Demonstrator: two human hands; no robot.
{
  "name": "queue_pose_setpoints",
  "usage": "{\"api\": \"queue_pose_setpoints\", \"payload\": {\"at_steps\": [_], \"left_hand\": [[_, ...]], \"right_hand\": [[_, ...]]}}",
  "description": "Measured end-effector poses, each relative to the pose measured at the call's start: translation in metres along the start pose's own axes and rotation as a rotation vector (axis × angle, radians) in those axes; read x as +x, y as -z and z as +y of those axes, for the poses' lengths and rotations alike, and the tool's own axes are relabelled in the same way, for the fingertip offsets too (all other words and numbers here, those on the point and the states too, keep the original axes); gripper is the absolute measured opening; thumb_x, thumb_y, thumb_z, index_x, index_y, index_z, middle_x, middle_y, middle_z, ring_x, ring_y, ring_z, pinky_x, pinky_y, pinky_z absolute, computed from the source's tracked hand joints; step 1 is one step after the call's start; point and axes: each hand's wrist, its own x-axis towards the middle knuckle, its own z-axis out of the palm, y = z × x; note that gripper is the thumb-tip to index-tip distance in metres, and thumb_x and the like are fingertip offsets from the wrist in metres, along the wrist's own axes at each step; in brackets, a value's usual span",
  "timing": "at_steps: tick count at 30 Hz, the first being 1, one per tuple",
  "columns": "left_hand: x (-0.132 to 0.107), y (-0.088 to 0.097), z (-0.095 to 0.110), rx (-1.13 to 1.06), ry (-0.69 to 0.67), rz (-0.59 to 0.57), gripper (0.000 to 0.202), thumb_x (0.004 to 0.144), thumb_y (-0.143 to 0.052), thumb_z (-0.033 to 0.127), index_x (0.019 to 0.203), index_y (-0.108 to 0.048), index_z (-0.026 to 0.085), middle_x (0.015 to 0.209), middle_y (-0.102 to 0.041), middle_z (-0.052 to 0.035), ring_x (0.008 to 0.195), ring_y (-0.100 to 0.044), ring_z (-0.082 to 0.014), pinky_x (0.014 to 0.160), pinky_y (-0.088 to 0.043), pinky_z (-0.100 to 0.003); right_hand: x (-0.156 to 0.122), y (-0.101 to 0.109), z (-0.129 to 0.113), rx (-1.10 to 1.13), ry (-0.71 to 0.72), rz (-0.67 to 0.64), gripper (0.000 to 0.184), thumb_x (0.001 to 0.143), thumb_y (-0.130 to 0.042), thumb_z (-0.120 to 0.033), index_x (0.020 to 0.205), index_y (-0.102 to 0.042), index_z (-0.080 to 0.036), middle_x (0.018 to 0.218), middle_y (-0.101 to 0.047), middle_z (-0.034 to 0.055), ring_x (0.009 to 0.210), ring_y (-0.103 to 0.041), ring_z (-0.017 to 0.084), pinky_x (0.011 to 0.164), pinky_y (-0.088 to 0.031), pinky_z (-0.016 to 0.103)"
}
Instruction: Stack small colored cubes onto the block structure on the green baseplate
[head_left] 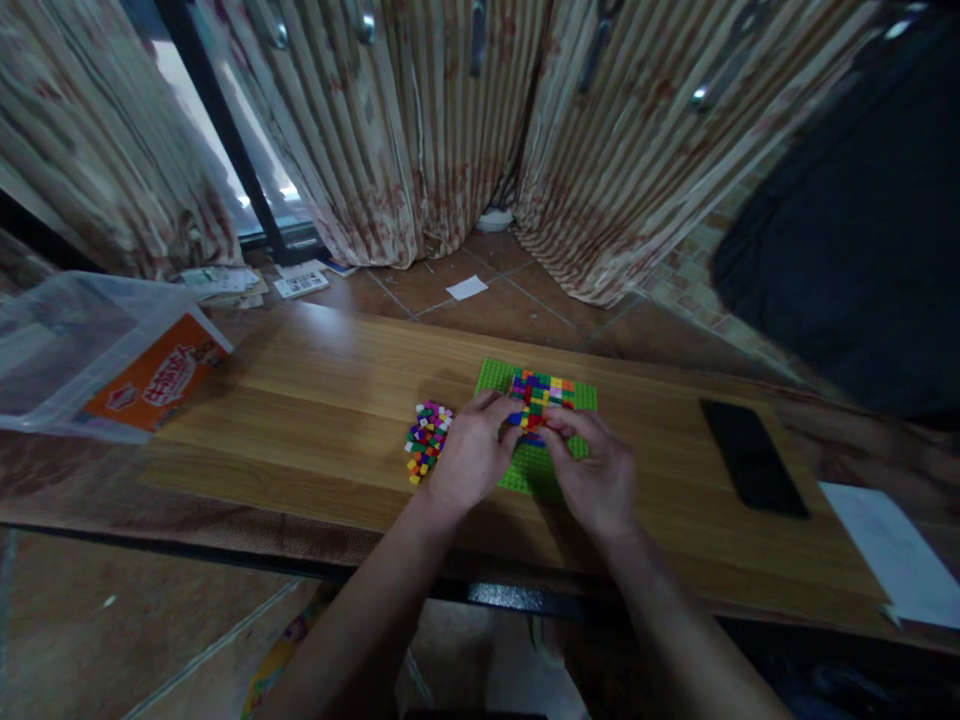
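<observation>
A green studded baseplate (491,375) lies on the wooden board, with a block of small multicoloured toy bricks (541,390) set in rows on it. My left hand (472,450) is over the plate's left side, thumb and forefinger closed around a small blue brick (515,418) at the block's edge. From the right, my right hand (598,472) reaches in with its fingers pinched at the block's near edge; what sits between those fingertips is too small to make out. Beside my left hand is a heap of loose coloured bricks (427,437).
A clear plastic box (82,345) with an orange label stands at the board's (300,380) left end. To the right lie a black phone-like slab (754,457) and a white paper sheet (892,550). Patterned curtains (450,130) hang behind; a dark covered shape (847,220) is far right.
</observation>
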Motion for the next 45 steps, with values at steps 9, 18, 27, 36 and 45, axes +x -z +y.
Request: {"api": "queue_pose_setpoints", "payload": {"at_steps": [9, 18, 27, 36, 45], "left_hand": [[-0.001, -0.002, 0.002, 0.102, 0.012, 0.002, 0.017, 0.088, -0.069, 0.021, 0.105, -0.068, 0.018, 0.104, -0.069, -0.0070, 0.098, -0.067, -0.0217, 0.090, -0.057, -0.037], [-0.002, -0.003, 0.001, 0.110, 0.011, -0.051, 0.023, 0.092, -0.058, 0.013, 0.113, -0.067, 0.018, 0.109, -0.068, -0.0082, 0.101, -0.067, -0.0208, 0.094, -0.056, -0.035], [0.000, 0.053, -0.023, 0.150, 0.234, 0.117, 0.038, 0.085, -0.047, 0.002, 0.111, -0.071, 0.016, 0.111, -0.073, -0.0092, 0.100, -0.070, -0.0193, 0.095, -0.056, -0.032], [-0.006, 0.084, -0.065, 0.338, 0.364, -0.104, 0.037, 0.085, -0.048, 0.006, 0.109, -0.075, 0.016, 0.114, -0.075, -0.0100, 0.103, -0.069, -0.0204, 0.098, -0.053, -0.034], [0.004, 0.064, -0.044, 0.392, 0.236, -0.239, 0.020, 0.078, -0.059, 0.008, 0.085, -0.076, 0.015, 0.098, -0.074, -0.0113, 0.101, -0.066, -0.0240, 0.099, -0.050, -0.038]], "right_hand": [[0.004, 0.007, -0.004, 0.092, -0.087, 0.154, 0.007, 0.087, -0.068, -0.022, 0.091, -0.074, -0.022, 0.084, -0.072, 0.0013, 0.076, -0.067, 0.016, 0.070, -0.054, 0.030], [0.002, 0.005, -0.007, 0.078, -0.080, 0.126, 0.010, 0.088, -0.068, -0.029, 0.090, -0.075, -0.022, 0.086, -0.074, 0.0033, 0.076, -0.069, 0.018, 0.068, -0.056, 0.032], [-0.001, 0.003, -0.003, 0.044, -0.061, 0.122, 0.012, 0.087, -0.069, -0.032, 0.089, -0.076, -0.023, 0.086, -0.075, 0.0031, 0.074, -0.069, 0.018, 0.068, -0.055, 0.032], [-0.003, 0.000, -0.008, 0.052, -0.040, 0.061, 0.012, 0.089, -0.068, -0.032, 0.089, -0.075, -0.023, 0.086, -0.074, 0.0024, 0.074, -0.068, 0.018, 0.067, -0.055, 0.031], [-0.002, 0.005, -0.013, 0.004, -0.004, 0.025, 0.014, 0.090, -0.064, -0.034, 0.090, -0.074, -0.024, 0.085, -0.073, 0.0030, 0.072, -0.067, 0.018, 0.066, -0.056, 0.032]]}}
